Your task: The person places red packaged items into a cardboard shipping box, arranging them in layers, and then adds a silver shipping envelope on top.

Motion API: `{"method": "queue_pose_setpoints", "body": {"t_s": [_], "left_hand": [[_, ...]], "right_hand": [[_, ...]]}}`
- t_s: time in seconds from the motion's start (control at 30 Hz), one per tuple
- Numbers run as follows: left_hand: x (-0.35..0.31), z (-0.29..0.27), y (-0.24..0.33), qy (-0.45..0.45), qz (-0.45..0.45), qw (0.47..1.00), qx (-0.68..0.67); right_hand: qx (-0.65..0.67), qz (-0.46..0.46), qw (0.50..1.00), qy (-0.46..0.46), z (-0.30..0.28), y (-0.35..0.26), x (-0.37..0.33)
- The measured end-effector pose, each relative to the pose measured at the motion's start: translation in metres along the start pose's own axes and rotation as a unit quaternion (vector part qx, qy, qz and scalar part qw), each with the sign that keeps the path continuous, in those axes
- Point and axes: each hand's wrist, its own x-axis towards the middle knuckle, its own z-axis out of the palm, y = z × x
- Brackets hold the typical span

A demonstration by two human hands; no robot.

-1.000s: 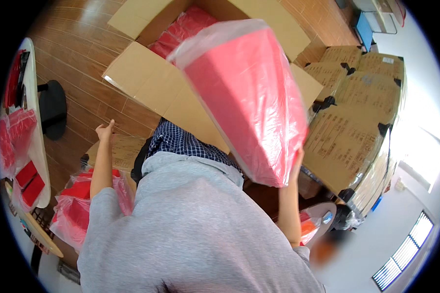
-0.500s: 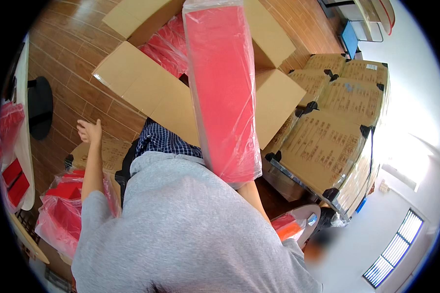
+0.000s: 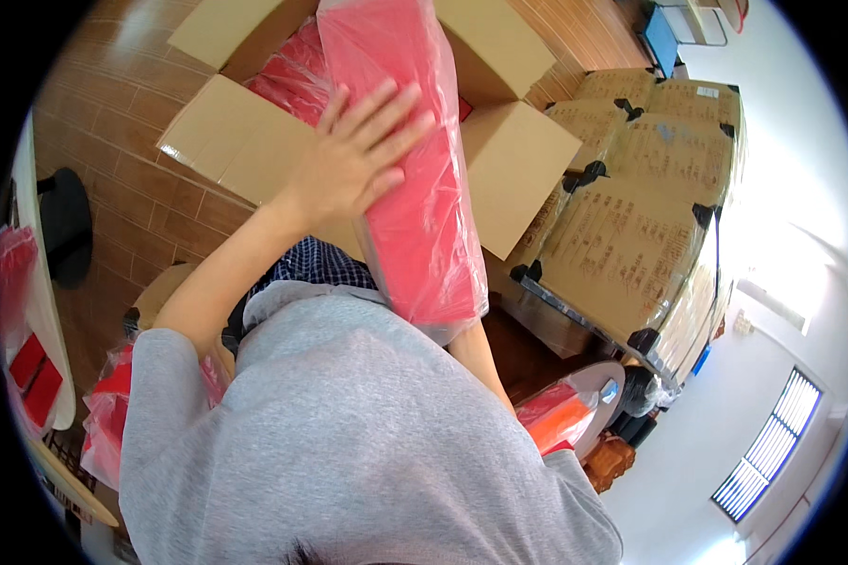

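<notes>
A long red package (image 3: 419, 226) in clear plastic wrap stands out in front of me, its far end over the open cardboard box (image 3: 231, 141). My left hand (image 3: 363, 155) lies on the wrap near its far half, open, with the fingers spread and nothing gripped. Of my right arm only the forearm (image 3: 481, 363) shows, running up to the near end of the package; the right hand itself is hidden behind it. More red plastic-wrapped goods (image 3: 292, 75) are inside the box.
Strapped cardboard cartons (image 3: 622, 250) with black corner guards are stacked at the right. A round stool (image 3: 598, 405) bears an orange-and-red wrapped item at lower right. Red bagged goods (image 3: 113, 405) sit at lower left, near a white table edge (image 3: 52, 348). A black round base (image 3: 66, 226) stands on the floor.
My left hand has swung in from the left, where it was held out in the air, onto the red package. The package and box appear slightly further left and up.
</notes>
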Motion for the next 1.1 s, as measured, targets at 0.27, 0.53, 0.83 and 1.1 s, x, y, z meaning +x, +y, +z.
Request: {"method": "queue_pose_setpoints", "body": {"t_s": [0.27, 0.53, 0.83, 1.1], "left_hand": [[-0.056, 0.019, 0.062, -0.163, 0.286, 0.895, -0.301], [0.076, -0.057, 0.013, 0.047, 0.069, 0.990, -0.117], [0.097, 0.024, 0.019, -0.521, 0.140, 0.811, -0.224], [0.087, 0.037, 0.063, -0.429, 0.274, 0.817, -0.271]], "right_hand": [[0.076, -0.043, 0.996, 0.034, -0.013, -0.039, -0.013], [0.015, -0.192, 0.976, 0.103, -0.070, -0.096, -0.043], [-0.443, -0.304, 0.843, 0.039, -0.033, -0.056, -0.073], [-0.461, -0.365, 0.808, 0.036, -0.052, -0.056, -0.075]]}}
